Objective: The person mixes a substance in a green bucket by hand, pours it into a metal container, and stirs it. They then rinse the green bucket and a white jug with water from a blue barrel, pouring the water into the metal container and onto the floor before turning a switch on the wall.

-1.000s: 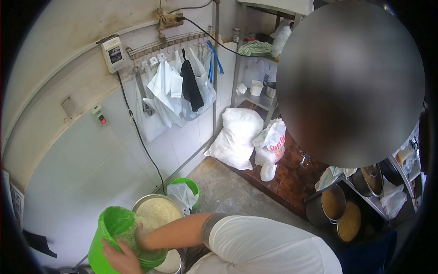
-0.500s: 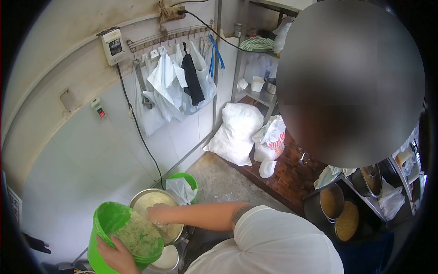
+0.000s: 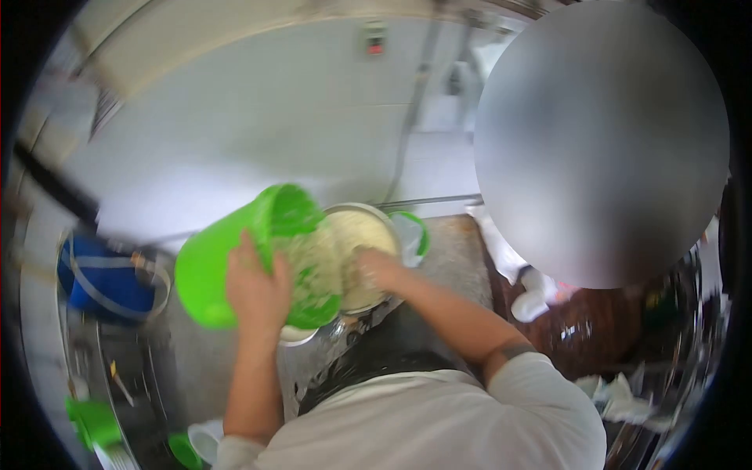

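Observation:
My left hand (image 3: 260, 286) grips a bright green bucket (image 3: 210, 270), its fingers spread over the outer side. The bucket lies tipped well over, its mouth facing the round metal bowl (image 3: 395, 229) on its right. A pale, lumpy wet mixture (image 3: 305, 258) clings inside the bucket and reaches toward the rim. More pale mixture (image 3: 364, 227) fills the bowl. My right hand (image 3: 377, 270) reaches into that bowl from the right, its fingertips buried and blurred in the mixture. Part of a second pale container (image 3: 298, 337) shows under the bucket.
Behind the bowl stands a small green bucket (image 3: 423, 235) with a plastic bag in it. A blue bucket (image 3: 110, 278) is on the left, with green containers (image 3: 95, 423) lower down. The tiled wall (image 3: 298, 133) rises behind; a wooden surface (image 3: 580, 333) lies right.
My view has swung left, bringing the blue bucket in. The green bucket is tipped further onto its side, with my left hand still on it. My right hand stays at the bowl.

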Motion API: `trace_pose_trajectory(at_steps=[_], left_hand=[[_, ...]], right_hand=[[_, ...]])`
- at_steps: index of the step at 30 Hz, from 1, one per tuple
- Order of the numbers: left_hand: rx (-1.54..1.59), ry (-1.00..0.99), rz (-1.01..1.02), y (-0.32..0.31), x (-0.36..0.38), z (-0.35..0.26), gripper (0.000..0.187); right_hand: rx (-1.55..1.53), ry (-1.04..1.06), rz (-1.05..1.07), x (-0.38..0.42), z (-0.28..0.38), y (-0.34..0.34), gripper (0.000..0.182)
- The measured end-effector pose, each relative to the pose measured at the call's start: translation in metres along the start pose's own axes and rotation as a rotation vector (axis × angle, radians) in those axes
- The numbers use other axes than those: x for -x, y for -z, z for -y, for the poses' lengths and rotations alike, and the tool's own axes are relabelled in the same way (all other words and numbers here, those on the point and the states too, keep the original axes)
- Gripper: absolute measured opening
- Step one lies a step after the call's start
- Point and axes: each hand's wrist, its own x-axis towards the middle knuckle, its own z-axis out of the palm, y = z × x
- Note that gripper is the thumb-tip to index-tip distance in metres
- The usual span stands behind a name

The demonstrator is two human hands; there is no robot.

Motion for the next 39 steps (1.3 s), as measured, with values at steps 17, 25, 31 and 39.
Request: trace_pose_trajectory(at_steps=[17, 25, 31, 39], left_hand=[[0.254, -0.001, 0.111, 0.030, 0.039, -0.020, 0.071], [0.219, 0.057, 0.146, 0.026, 0.036, -0.021, 0.073], [0.250, 0.195, 0.141, 0.029, 0.005, -0.004, 0.068], [0.166, 0.187, 0.087, 0.019, -0.010, -0.007, 0.062]], right_hand=[[0.273, 0.555, 0.099, -0.183, 0.182, -0.062, 0.053], [0.377, 0.576, 0.214, -0.203, 0.209, -0.082, 0.053], [0.383, 0.593, 0.249, -0.207, 0.200, -0.060, 0.053], [0.380, 0.532, 0.330, -0.172, 0.144, 0.011, 0.053]])
